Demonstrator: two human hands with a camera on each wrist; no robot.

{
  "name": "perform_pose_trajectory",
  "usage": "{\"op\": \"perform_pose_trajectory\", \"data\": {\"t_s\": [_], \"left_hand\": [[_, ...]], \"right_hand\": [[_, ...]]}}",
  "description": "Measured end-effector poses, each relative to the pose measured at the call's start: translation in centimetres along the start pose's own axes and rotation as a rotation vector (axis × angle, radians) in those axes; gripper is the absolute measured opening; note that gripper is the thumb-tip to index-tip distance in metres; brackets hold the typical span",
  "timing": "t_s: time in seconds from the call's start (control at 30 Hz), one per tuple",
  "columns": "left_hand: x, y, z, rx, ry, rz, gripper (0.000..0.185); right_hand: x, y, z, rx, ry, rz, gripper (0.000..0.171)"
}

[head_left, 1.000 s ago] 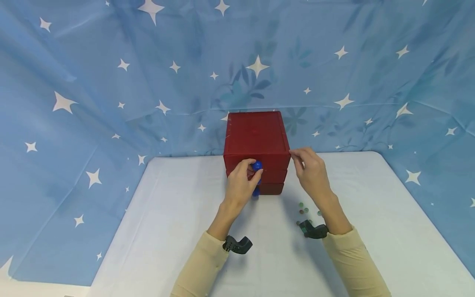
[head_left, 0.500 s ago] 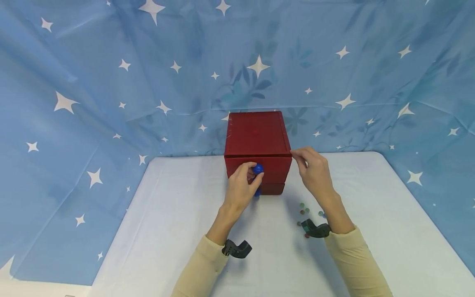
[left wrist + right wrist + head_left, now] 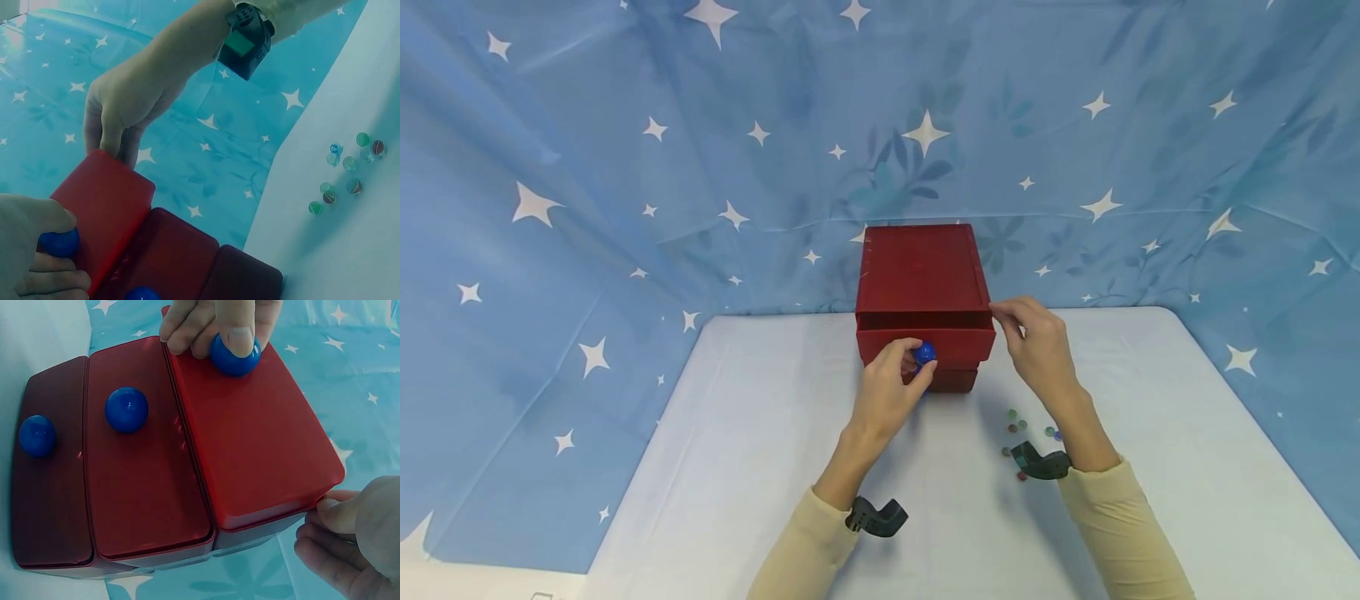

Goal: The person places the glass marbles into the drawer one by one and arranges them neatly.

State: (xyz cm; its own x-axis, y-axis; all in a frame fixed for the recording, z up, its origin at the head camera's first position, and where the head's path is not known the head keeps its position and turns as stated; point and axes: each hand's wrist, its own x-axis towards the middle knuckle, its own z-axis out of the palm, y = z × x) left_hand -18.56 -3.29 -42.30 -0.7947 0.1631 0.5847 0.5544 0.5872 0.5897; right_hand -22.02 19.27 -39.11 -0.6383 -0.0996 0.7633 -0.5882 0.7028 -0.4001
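Note:
A red box with three stacked drawers [image 3: 921, 267] stands at the back of the table, each drawer front bearing a round blue knob. The top drawer [image 3: 966, 343] is pulled part way out, leaving a dark gap under the box's top. My left hand [image 3: 883, 387] pinches the top drawer's blue knob [image 3: 234, 355] between thumb and fingers. At the box's front right top edge, the fingertips of my right hand [image 3: 1033, 346] touch the box's side, thumb and fingers close together. The right wrist view shows the lower two knobs, such as the middle knob [image 3: 127, 409], untouched.
Several glass marbles [image 3: 354, 186] in green, clear, blue and brown lie on the white tabletop [image 3: 737, 467], right of the box and partly under my right forearm. A blue star-patterned cloth [image 3: 760, 167] hangs directly behind the box.
The top drawer has come out toward me, with my left hand drawing its knob forward. My right hand has stayed at the box's corner. The marbles lie as before.

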Motion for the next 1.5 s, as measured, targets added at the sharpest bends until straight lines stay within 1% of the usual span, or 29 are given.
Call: {"op": "perform_pose_trajectory", "data": {"t_s": [0.13, 0.47, 0.73, 1.07, 1.23, 1.5], "left_hand": [[-0.4, 0.3, -0.3, 0.004, -0.011, 0.002, 0.034], [-1.1, 0.7, -0.7, -0.004, -0.005, 0.038, 0.034], [-1.3, 1.0, -1.1, -0.024, -0.005, 0.057, 0.033], [-1.9, 1.4, -1.3, 0.009, 0.000, 0.095, 0.035], [-2.0, 1.4, -1.3, 0.024, -0.014, 0.093, 0.035], [-2.2, 1.7, -1.4, 0.034, -0.018, 0.087, 0.036]], "right_hand": [[0.0, 0.0, 0.0, 0.006, -0.003, 0.004, 0.014], [-0.1, 0.0, 0.0, -0.006, -0.025, 0.036, 0.015], [0.2, -0.1, 0.0, 0.000, -0.019, 0.021, 0.013], [0.2, -0.1, 0.0, 0.007, -0.017, 0.013, 0.012], [0.2, -0.1, -0.1, 0.003, -0.011, 0.007, 0.012], [0.2, -0.2, -0.2, 0.002, -0.013, 0.008, 0.013]]}}
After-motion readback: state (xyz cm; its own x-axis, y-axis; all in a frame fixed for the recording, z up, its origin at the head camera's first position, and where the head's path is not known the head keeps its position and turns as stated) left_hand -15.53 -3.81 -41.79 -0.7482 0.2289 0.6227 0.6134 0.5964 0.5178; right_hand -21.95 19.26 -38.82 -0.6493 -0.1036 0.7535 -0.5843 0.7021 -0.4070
